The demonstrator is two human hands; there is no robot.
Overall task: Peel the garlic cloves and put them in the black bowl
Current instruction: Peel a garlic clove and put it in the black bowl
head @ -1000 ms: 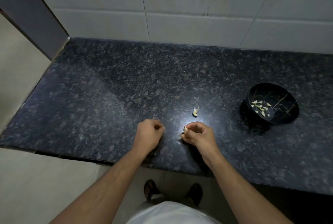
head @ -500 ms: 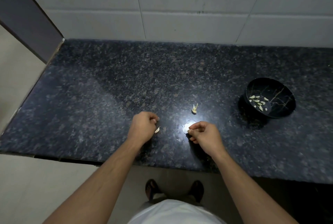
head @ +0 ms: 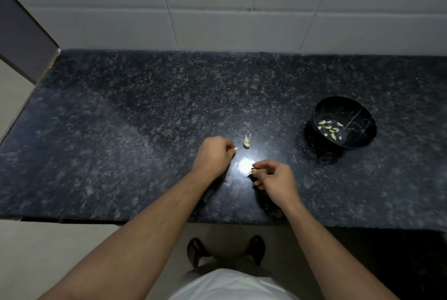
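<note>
Because a garlic clove is so small and light, it should take almost no force to lift, yet its papery skin is likely dry and brittle while the flesh beneath turns slick once bared; the safest hold is probably a fingertip pinch across its broad sides, leaving the pointed tip free for a nail to start the skin. That pale bit sits pinched at the fingertips of the right hand, whose thumb and forefinger curl together on it just above the counter, right beside a bright glare spot. Whether it is clove or loose skin is too small to tell.

Left of it and slightly farther off, the left hand is curled with a pale sliver poking from between its fingertips, clamped there; likely skin or another clove. Just right of that sliver, lying on the dark speckled countertop, is a small dried stem remnant, apart from both hands.

Well to the right, the black bowl stands upright with a cluster of peeled cloves already in its bottom. Behind the counter rises a white tiled wall.
</note>
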